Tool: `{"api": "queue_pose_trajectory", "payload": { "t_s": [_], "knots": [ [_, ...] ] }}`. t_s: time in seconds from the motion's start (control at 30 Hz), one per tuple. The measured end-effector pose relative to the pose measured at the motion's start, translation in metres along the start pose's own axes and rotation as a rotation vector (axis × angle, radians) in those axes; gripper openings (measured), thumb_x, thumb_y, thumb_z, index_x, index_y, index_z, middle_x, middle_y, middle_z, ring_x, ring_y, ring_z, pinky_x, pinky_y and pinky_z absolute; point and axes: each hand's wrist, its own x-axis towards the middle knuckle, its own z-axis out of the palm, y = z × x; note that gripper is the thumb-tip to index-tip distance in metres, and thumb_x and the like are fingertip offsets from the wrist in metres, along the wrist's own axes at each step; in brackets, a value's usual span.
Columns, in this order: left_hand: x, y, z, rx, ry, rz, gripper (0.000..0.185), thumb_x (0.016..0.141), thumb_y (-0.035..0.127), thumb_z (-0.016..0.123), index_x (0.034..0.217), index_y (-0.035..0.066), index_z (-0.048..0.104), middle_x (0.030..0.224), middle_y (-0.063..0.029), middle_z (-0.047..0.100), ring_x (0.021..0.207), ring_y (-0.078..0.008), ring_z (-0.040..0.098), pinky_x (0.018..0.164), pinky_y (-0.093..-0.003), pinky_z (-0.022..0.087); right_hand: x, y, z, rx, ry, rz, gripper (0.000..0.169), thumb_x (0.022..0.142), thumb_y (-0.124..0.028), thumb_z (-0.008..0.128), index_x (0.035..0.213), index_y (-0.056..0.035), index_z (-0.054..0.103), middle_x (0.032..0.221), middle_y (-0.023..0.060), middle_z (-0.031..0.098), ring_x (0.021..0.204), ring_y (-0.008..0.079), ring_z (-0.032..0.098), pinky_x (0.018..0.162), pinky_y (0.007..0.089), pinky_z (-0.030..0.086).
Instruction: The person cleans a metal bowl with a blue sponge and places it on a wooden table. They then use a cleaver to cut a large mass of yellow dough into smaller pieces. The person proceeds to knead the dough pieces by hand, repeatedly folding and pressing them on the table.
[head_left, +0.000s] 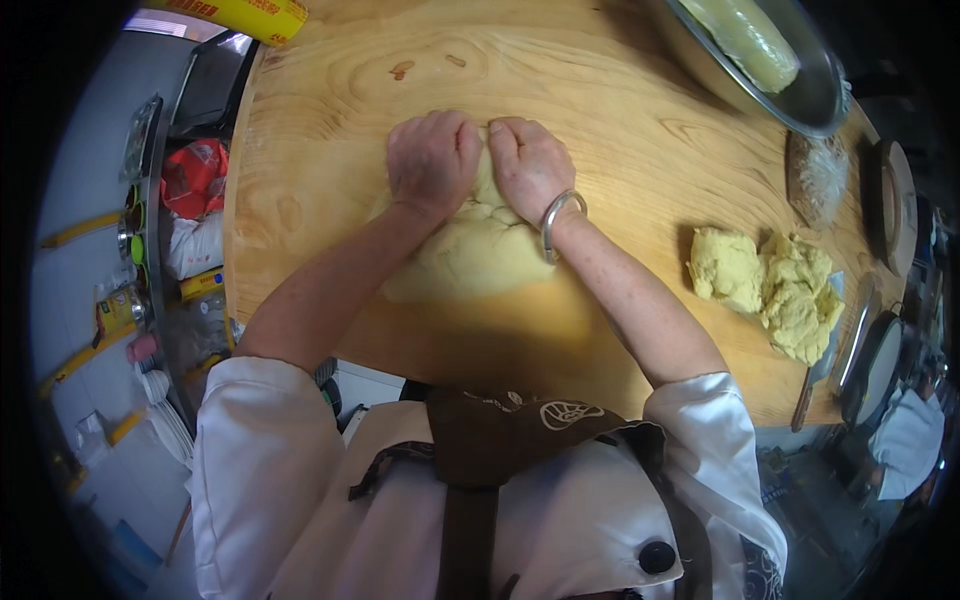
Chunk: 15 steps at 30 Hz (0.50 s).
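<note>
A large pale yellow mass of dough (480, 251) lies on the wooden table (330, 82) in front of me. Both hands press on its far part, side by side with a small gap where dough shows between them. My left hand (435, 161) has its fingers curled down over the dough, fingertips hidden. My right hand (531, 166) also has curled fingers on the dough, and a silver bangle (551, 229) circles that wrist. Two rougher yellow dough pieces (724, 270) (801, 300) rest touching each other to the right.
At the upper right, a metal bowl (814, 112) holds a plastic-wrapped roll (757, 52). Near the right edge are a plastic bag (819, 180), a round wooden object (898, 208) and a wooden-handled blade (804, 401). A yellow box (255, 16) lies at the upper left. Shelves with bags stand left.
</note>
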Motion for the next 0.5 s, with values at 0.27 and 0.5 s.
{"api": "queue_pose_trajectory", "payload": {
  "t_s": [0.27,0.5],
  "knots": [
    [0.021,-0.021,0.017,-0.036,0.076,0.129,0.017,0.082,0.018,0.05,0.075,0.009,0.062,0.071,-0.01,0.061,0.069,-0.0303,0.056,0.066,-0.042,0.042,0.03,0.005,0.017,-0.022,0.154,0.017,0.038,0.084,-0.032,0.045,0.075,-0.0026,0.067,0.084,0.017,0.064,0.082,0.0351,0.057,0.076,0.0428,0.045],
    [0.04,-0.023,0.018,-0.003,-0.096,0.062,0.029,0.087,0.025,0.039,0.076,0.007,0.058,0.082,-0.0132,0.062,0.077,-0.0335,0.057,0.073,-0.0448,0.045,0.042,0.005,0.005,-0.229,0.068,-0.017,0.045,0.088,-0.034,0.034,0.083,-0.001,0.065,0.092,0.0232,0.062,0.093,0.0378,0.057,0.085,0.0446,0.043]
  ]
}}
